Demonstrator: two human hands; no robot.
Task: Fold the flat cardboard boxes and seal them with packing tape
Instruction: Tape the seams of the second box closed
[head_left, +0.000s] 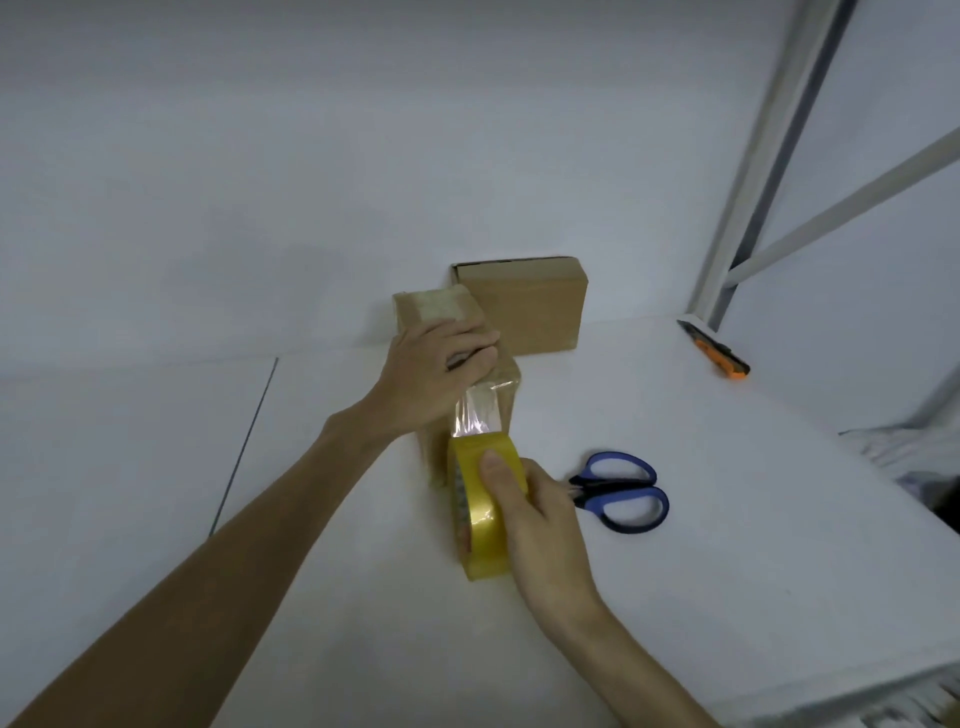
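A small folded cardboard box (434, 309) lies on the white table (727, 519) in the middle of the view, with clear tape on its far end. My left hand (439, 364) lies on top of the box, fingers stretched flat, pressing it down. My right hand (540, 525) grips a yellowish roll of packing tape (480, 512) just in front of the box, thumb on the roll's outer face. A strip of tape (480, 413) runs from the roll up onto the box's near edge. A second cardboard box (524, 306) stands on edge behind, against the wall.
Blue-handled scissors (621, 491) lie shut just right of my right hand. An orange and black utility knife (719, 351) lies at the table's far right corner beside a grey metal frame (748, 171). The table's right edge falls away at the lower right.
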